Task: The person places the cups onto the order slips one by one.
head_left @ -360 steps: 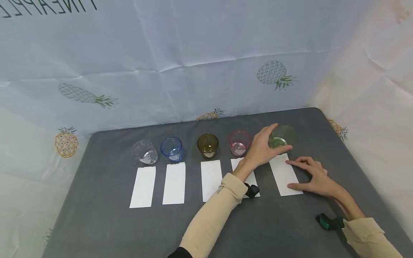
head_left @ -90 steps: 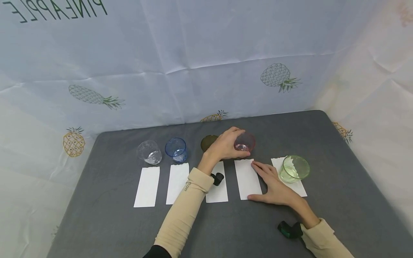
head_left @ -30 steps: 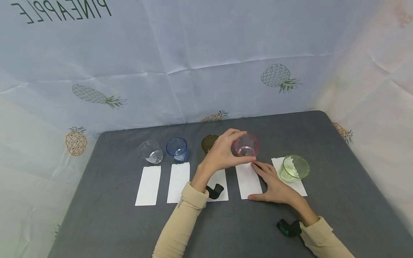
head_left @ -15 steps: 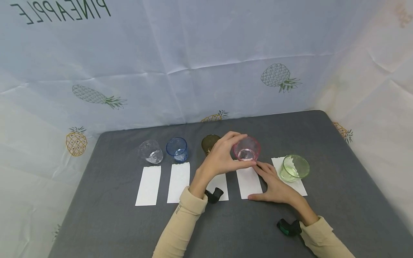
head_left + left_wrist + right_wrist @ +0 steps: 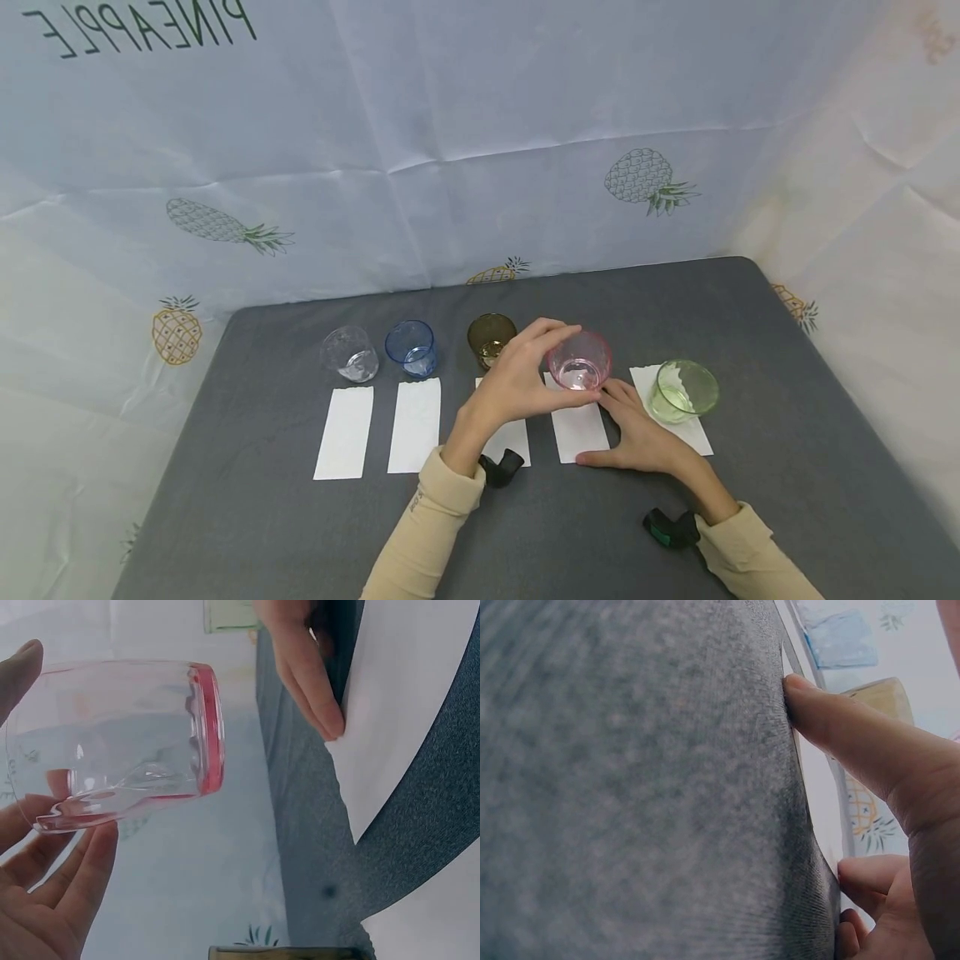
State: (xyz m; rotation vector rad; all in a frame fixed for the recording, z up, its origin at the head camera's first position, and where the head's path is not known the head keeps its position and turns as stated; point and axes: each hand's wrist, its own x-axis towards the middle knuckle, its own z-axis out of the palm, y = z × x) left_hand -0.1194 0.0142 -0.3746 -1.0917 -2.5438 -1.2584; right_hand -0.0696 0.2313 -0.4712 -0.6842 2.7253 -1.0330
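Pink glass [image 5: 580, 362] shifted nearer, left fingers [image 5: 94, 866] gripping, right fingers [image 5: 620, 407] spread, left-wrist view showing lift

Five paper strips [image 5: 581, 437] lie on the grey table [image 5: 247, 467]. Behind three stand a clear glass [image 5: 350, 354], blue glass [image 5: 411, 346] and brown glass [image 5: 491, 338].

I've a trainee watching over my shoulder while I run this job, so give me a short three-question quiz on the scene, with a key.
1. Fill the gap: the left hand holds the ____ glass.
2. True or false: the green glass stands on a white paper strip.
3. Put these in order from the left of the head view: the blue glass, the brown glass, the clear glass.

Key
1. Pink, as in the pink glass between its fingers.
2. True.
3. Clear, blue, brown.
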